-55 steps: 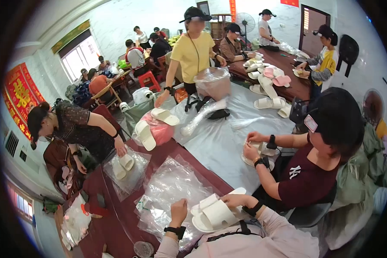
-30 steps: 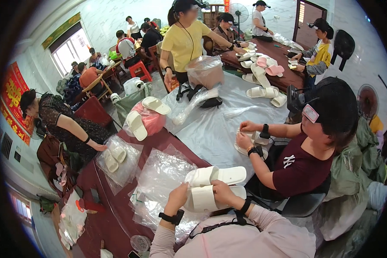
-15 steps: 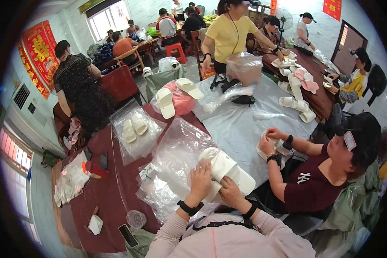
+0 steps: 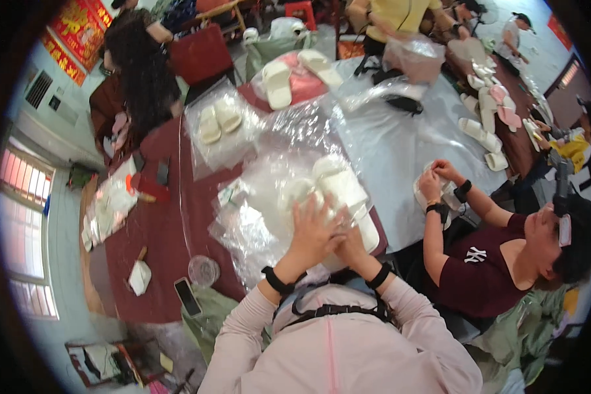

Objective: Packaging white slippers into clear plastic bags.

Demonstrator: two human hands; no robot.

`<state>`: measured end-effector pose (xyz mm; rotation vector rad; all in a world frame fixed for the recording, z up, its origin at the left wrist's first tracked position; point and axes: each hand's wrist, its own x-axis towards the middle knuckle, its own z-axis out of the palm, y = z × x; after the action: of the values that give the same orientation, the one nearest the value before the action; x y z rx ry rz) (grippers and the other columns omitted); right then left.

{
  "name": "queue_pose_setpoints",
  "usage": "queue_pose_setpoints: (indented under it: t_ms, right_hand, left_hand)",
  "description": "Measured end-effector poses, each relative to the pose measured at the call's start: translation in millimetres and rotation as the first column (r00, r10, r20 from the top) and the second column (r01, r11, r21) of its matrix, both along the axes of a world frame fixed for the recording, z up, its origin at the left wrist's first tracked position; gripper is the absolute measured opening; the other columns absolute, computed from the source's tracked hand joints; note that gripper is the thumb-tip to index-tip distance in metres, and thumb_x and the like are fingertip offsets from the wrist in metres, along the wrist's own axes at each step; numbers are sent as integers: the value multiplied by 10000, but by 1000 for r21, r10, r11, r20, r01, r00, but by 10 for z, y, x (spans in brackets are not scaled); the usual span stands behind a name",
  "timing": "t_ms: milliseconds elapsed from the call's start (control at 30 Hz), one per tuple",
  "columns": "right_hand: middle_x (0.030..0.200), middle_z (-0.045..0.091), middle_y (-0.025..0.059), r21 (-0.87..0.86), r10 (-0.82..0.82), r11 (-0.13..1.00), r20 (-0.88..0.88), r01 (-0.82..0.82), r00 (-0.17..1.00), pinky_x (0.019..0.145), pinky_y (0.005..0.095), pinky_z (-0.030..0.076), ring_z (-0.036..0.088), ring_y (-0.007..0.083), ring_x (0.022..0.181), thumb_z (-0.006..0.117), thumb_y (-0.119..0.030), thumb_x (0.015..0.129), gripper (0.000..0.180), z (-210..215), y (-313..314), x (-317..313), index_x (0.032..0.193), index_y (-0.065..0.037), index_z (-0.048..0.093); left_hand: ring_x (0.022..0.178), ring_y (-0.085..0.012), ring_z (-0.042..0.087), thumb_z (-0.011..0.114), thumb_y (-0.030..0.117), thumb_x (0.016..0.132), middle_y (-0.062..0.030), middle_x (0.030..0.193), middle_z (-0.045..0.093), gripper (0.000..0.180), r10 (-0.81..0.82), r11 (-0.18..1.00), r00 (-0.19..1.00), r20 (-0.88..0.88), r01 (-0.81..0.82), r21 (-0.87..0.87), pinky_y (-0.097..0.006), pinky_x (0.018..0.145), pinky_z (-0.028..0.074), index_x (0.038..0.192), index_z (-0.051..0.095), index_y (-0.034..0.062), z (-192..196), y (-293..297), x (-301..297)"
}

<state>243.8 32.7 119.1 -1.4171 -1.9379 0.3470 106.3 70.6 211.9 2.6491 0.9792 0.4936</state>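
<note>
While bending over the near right corner of the dark red table (image 4: 154,256), lays the left hand (image 4: 316,230) with fingers spread wide on a pair of white slippers (image 4: 343,187), blurred, partly covered by the hands. Brings the right hand (image 4: 352,244) up against the left one, touching it at the fingers; cannot tell from the blur whether closed on anything. Has the slippers beside the table's right edge, partly over a heap of clear plastic bags (image 4: 246,190); cannot tell whether resting or slightly lifted. Has, farther off toward the far edge, a second pair of slippers (image 4: 218,120) on a clear bag, and at the far right corner, another pair (image 4: 277,84) leaning on a pink bundle (image 4: 302,77). Keeps a clear round tub (image 4: 203,270) near the near edge, just beside a dark phone (image 4: 188,297). Adjoins, past the right edge, a grey sheet (image 4: 400,151), near a co-worker (image 4: 479,262) in a dark red shirt with both hands (image 4: 438,180) at a white slipper.
</note>
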Motion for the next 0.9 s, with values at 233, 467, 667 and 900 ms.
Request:
queue_pose_setpoints:
  t_ms: [233,467,667,900]
  right_hand:
    - [1117,442,238,35,-97,995,87,95,991,839,508,310,405,423,1045,612,-132,653,178,53,79,-235,797,-27,614]
    - [1124,439,224,-153,-152,973,127,170,980,828,496,316,391,420,1046,564,-173,741,340,88,303,-456,1034,-4,526]
    - [1119,456,206,-9,-157,988,-62,157,986,850,506,299,382,429,1054,561,-144,768,328,82,464,-466,1073,-28,532]
    - [1086,479,207,-117,-37,989,397,91,917,867,493,322,407,418,1045,555,-135,767,256,-10,460,-732,994,-19,562]
  left_hand:
    - [1231,-507,194,583,158,769,-249,1391,186,598,251,967,966,58,-252,18,-612,951,204,1326,365,169,-327,0,-352]
    - [1249,-496,168,533,214,808,-200,1410,182,527,100,985,994,-47,-106,-137,-600,970,186,1314,386,211,-262,-388,-322]
    - [1191,-452,330,500,110,821,-243,1352,286,591,659,751,747,89,-647,-134,-493,945,312,1366,279,167,-405,-427,-439]
    - [726,-347,571,433,-66,709,-211,855,573,662,595,660,793,132,-389,-642,-375,691,451,1334,338,129,-518,-465,-555]
